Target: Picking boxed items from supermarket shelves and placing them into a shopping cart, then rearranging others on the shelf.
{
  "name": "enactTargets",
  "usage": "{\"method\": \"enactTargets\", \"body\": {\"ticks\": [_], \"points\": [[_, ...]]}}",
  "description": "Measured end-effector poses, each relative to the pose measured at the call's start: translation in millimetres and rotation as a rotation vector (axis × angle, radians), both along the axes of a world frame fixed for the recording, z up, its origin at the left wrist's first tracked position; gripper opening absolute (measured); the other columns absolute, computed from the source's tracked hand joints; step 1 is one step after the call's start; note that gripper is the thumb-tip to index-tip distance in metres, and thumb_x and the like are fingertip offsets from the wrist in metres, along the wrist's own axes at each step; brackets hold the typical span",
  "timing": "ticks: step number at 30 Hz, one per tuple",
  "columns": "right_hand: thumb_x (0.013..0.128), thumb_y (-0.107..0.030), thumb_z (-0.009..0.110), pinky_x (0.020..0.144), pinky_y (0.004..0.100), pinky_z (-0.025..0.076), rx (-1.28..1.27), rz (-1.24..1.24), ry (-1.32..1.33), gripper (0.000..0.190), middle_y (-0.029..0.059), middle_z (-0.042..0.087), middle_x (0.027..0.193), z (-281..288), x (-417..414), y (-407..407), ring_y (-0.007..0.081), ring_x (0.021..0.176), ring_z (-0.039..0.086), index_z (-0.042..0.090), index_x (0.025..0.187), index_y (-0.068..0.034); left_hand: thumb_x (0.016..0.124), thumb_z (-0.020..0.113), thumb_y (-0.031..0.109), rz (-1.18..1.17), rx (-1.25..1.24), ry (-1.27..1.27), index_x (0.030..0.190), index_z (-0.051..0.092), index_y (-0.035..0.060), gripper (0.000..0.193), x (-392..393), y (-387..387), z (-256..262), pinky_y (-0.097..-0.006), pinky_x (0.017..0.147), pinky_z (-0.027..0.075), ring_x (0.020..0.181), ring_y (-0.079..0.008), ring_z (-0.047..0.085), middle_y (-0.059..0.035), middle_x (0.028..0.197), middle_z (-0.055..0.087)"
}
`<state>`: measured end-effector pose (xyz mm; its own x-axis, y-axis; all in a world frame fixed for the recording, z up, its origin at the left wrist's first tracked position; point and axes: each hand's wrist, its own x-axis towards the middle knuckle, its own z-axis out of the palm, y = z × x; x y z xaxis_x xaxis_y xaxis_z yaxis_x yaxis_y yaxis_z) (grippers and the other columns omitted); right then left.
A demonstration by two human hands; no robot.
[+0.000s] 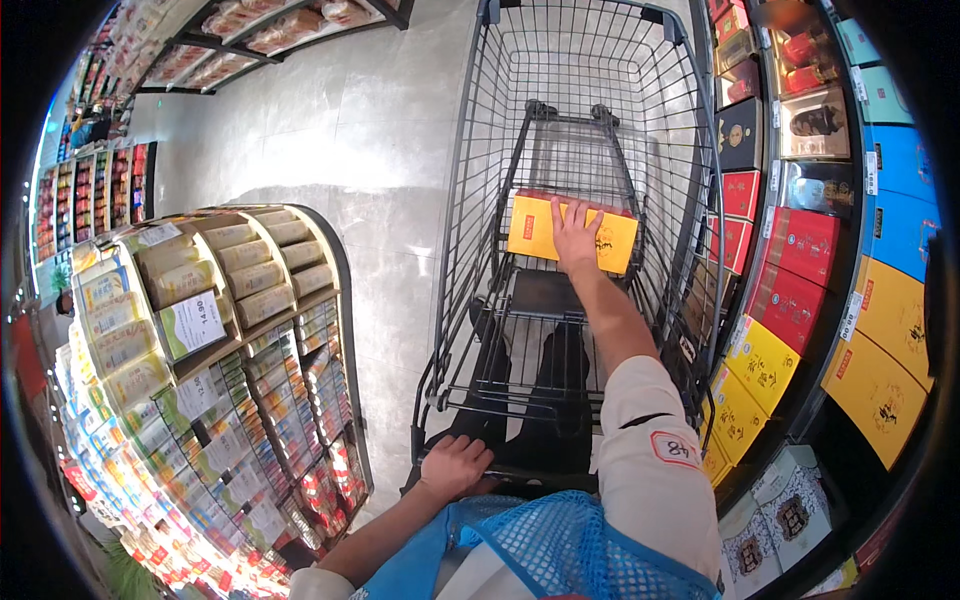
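A metal wire shopping cart stands before me, with a black fold-down seat flap near its handle end. My right hand reaches into the basket and rests over a yellow gift box with red sides, its fingers across the top face and far edge. The fingertips lie on the box; the thumb's grip is hidden. My left hand is closed over the black cart handle at its left end. Apart from the yellow box, the basket shows only bare wire, with the grey floor visible through it.
Shelves on the right hold yellow gift boxes, red boxes and blue boxes close to the cart. A curved display shelf with packaged goods stands on the left. Grey tiled floor lies between, with a shelf of bagged goods beyond.
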<state>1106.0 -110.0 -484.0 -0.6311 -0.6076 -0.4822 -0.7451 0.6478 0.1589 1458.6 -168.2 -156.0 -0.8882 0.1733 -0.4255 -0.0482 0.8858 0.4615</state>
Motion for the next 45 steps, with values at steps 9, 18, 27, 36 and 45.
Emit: {"method": "enactTargets", "body": {"ticks": [9, 18, 27, 36, 45], "points": [[0.078, -0.028, 0.085, 0.116, 0.0683, 0.033, 0.012, 0.043, -0.088, 0.116, 0.0192, 0.033, 0.165, 5, -13, 14, 0.0384, 0.152, 0.033, 0.014, 0.169, -0.013, 0.061, 0.083, 0.041, 0.021, -0.004, 0.024, 0.082, 0.066, 0.0171, 0.037, -5, 0, -2, -0.0356, 0.070, 0.050, 0.080, -0.0198, 0.063, 0.0000, 0.084, 0.060], [0.084, -0.023, 0.076, 0.111, 0.0513, 0.049, 0.075, -0.388, -0.488, 0.084, 0.0116, 0.037, 0.166, 68, -11, 69, 0.0311, 0.147, 0.045, 0.039, 0.159, -0.013, 0.078, 0.078, 0.049, -0.070, -0.085, -0.125, 0.089, 0.072, 0.0147, 0.036, -10, -1, 9, -0.0390, 0.079, 0.055, 0.090, -0.0230, 0.069, -0.0035, 0.092, 0.068], [0.093, -0.037, 0.069, 0.100, 0.0456, 0.053, -0.419, -0.659, -0.510, 0.054, 0.0204, 0.070, 0.128, 209, 54, 172, 0.0394, 0.121, 0.065, 0.064, 0.137, -0.007, 0.085, 0.070, 0.057, -0.119, -0.099, -0.054, 0.083, 0.076, 0.0140, 0.044, -16, -8, 14, -0.0433, 0.072, 0.057, 0.084, -0.0271, 0.074, -0.0076, 0.087, 0.072], [0.092, -0.019, 0.073, 0.102, 0.0428, 0.050, -1.049, -0.730, 0.136, 0.031, 0.0164, 0.070, 0.115, 381, 182, 257, 0.0370, 0.117, 0.064, 0.069, 0.119, -0.005, 0.090, 0.063, 0.064, -0.244, -0.011, -0.197, 0.093, 0.076, 0.0085, 0.057, -31, -15, 19, -0.0513, 0.078, 0.060, 0.091, -0.0377, 0.075, -0.0187, 0.092, 0.076], [0.091, -0.026, 0.076, 0.109, 0.0463, 0.045, -0.916, -1.012, 0.543, 0.051, 0.0219, 0.063, 0.128, 456, 221, 370, 0.0410, 0.125, 0.057, 0.058, 0.132, -0.001, 0.090, 0.065, 0.061, -0.247, 0.060, -0.162, 0.103, 0.076, 0.0109, 0.053, -32, -10, -6, -0.0532, 0.080, 0.058, 0.090, -0.0417, 0.072, -0.0191, 0.091, 0.075]]}}
